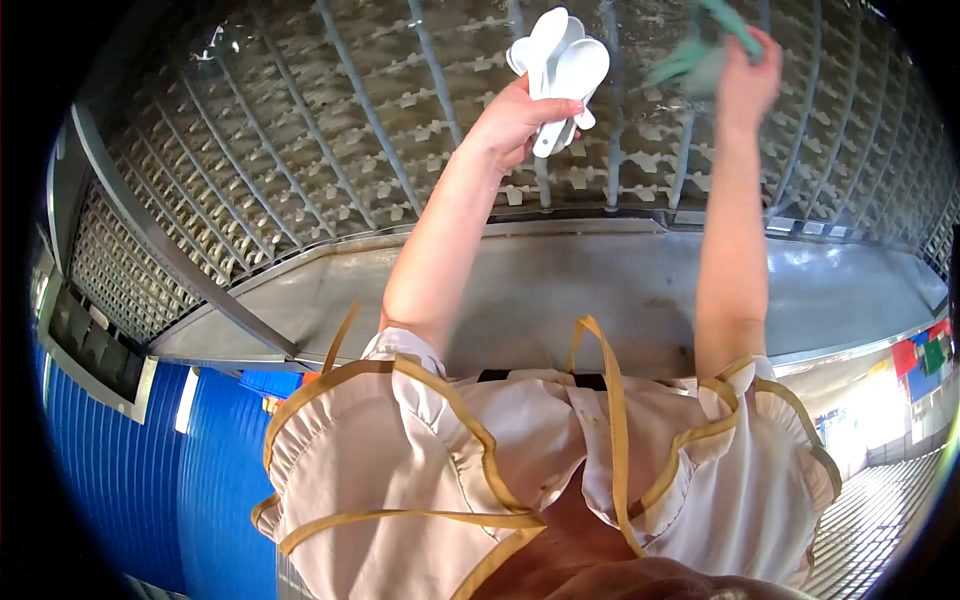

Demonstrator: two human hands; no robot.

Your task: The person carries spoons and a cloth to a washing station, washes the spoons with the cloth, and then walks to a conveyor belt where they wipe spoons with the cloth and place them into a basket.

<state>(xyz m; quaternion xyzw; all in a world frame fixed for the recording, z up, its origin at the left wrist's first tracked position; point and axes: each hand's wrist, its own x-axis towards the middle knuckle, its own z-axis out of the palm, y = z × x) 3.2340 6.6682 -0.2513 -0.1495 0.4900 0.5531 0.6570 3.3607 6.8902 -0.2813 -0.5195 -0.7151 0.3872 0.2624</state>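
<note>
A bunch of several white soup spoons (572, 75) is gripped in my left hand (510, 122), their bowls pointing up and away from me. The thumb presses across the handles, and some spoons are partly hidden behind the front ones. To the right, my right hand (750, 78) is closed around a green cloth (735, 25), whose loose end is smeared by motion. Both hands are over a wide belt-like surface (400, 130) with rows of small pale prongs and long grey rods.
Between my body and the belt runs a metal ledge (560, 280). A metal frame bar (190, 250) slants along the left side. Blue corrugated panels (130, 480) stand at lower left. Small coloured flags (915, 360) hang at the right.
</note>
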